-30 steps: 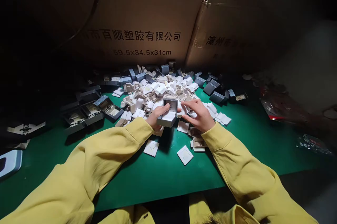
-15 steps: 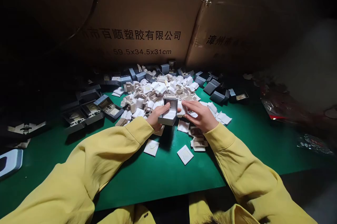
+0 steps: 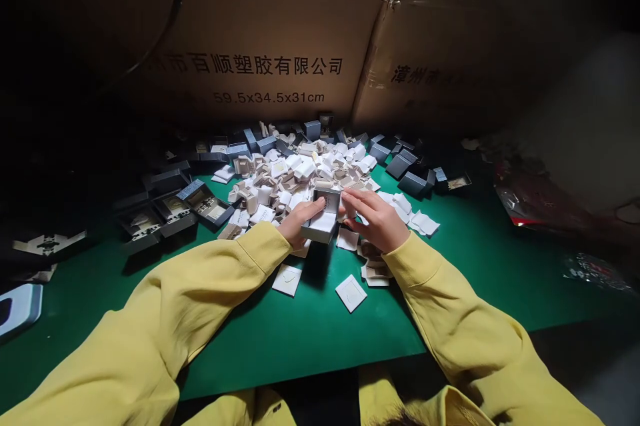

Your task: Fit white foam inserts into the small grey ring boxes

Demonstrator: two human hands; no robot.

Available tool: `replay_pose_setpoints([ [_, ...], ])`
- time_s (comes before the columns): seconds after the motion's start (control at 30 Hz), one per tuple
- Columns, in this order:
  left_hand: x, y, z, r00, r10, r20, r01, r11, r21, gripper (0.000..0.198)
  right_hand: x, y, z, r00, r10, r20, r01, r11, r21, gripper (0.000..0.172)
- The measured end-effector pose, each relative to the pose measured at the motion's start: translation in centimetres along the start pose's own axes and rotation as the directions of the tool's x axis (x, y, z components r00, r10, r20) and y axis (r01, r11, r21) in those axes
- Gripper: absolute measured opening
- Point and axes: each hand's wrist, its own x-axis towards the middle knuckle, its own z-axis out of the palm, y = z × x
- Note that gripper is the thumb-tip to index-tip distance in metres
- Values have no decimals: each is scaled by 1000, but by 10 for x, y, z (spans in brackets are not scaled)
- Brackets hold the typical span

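My left hand [image 3: 299,219] grips a small grey hinged box [image 3: 323,218] with a white lining, its lid standing open, just above the green mat [image 3: 310,333]. My right hand [image 3: 376,218] sits beside the box on its right, fingers stretched toward the lid and touching the box's right side. Whether it pinches a small white insert there, I cannot make out. Both arms wear yellow sleeves. Behind the hands lies a heap of several white and beige inserts [image 3: 300,176].
Grey boxes [image 3: 407,173] lie at the back right, open dark boxes [image 3: 173,206] at the left. Flat white cards [image 3: 351,293] lie near the mat's middle. Two large cardboard cartons [image 3: 270,33] stand behind. A grey tray corner [image 3: 17,306] shows at far left.
The box has shifted slightly right and up in my left hand. My right hand has drawn a little closer to it.
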Motion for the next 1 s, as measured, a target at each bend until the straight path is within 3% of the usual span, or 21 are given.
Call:
replay_pose_setpoints([
  [0.27,-3,4,3,999,-49,-22,50,998,49,45,-1,-1,-2,999,42,9,-41,998,-37,37],
  [0.4,-1,-1,4,993,57,-108,-54,998,28,38,0,1,-2,993,106,-45,-108,993,-51,37],
  [0.57,3,-8,0,959,214,-184,-192,972,132,31,1,1,-4,978,203,-56,-204,979,-7,39],
  [0.73,2,-7,-2,970,213,-120,-196,971,138,21,3,-4,-6,967,239,-90,-238,971,28,39],
  [0.9,1,-4,-2,965,236,-117,-214,961,172,24,5,-7,-6,969,228,-96,-222,973,70,39],
  [1.0,0,-3,1,976,202,-76,-196,977,85,27,5,-9,-7,958,257,-126,-246,964,100,39],
])
